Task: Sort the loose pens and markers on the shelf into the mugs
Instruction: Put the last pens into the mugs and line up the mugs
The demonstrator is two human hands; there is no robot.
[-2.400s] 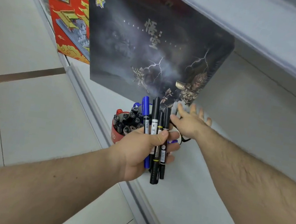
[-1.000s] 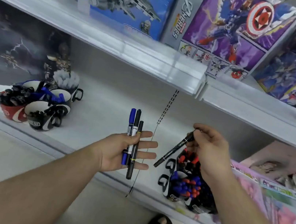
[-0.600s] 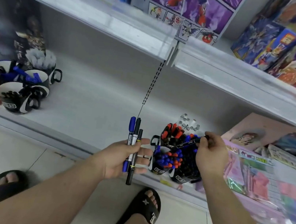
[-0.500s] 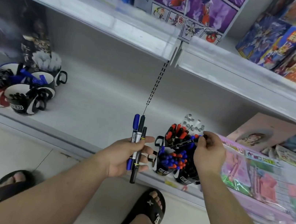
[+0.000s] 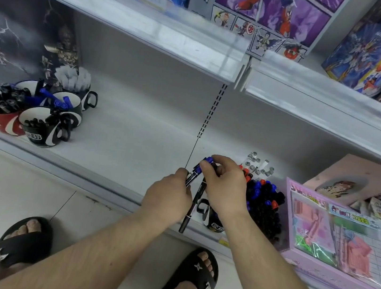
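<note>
With the left hand (image 5: 167,199) gripping the remaining markers (image 5: 193,195) and the right hand (image 5: 221,186) pinching the blue-capped marker (image 5: 207,161) at their upper end, draw it clear lengthwise, then lower it cap-up into the mug (image 5: 213,218) just beneath the grip, avoiding the crowded caps.

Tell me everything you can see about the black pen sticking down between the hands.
The black pen is slim, with small white print on its barrel. It hangs nearly upright, tilted a little, its lower tip in front of the shelf edge. The left hand grips it with other pens, and the right hand pinches at the pens' tops. Its upper end is hidden by fingers.
</note>
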